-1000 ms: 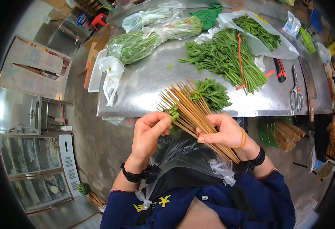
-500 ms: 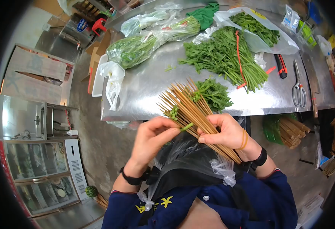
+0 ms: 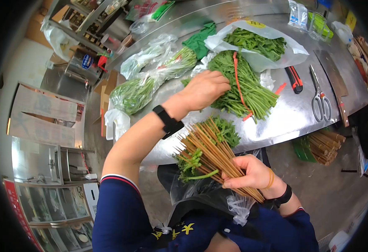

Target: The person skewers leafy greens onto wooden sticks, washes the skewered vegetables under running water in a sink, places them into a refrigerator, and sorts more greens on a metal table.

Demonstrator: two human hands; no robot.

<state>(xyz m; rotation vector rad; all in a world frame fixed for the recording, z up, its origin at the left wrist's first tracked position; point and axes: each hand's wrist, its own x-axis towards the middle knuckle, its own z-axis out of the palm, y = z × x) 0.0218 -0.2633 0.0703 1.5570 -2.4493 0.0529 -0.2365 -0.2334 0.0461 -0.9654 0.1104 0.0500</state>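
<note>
My right hand [image 3: 251, 173] is wrapped round a bundle of wooden skewers [image 3: 217, 153], their points up and to the left. Greens [image 3: 190, 164] are on the skewers' left side, one stem lying across them. More greens [image 3: 226, 131] show behind the bundle. My left hand [image 3: 206, 89] is over the table, palm down with bent fingers, at the left edge of a leafy bunch [image 3: 251, 90] with a red band. Its fingertips are partly hidden, so what they hold, if anything, cannot be made out.
On the steel table [image 3: 293, 119] lie bagged greens [image 3: 135, 92], an open white bag [image 3: 295, 52] of leaves, a red-black cutter [image 3: 294, 80], scissors [image 3: 320, 98] and a knife [image 3: 335, 84]. Bundled sticks [image 3: 323, 147] stand below the table's right side.
My left hand has left the skewers and reached forward to the banded bunch. Leafy greens now show at the skewers' left side. My right hand keeps its hold; the view has shifted.
</note>
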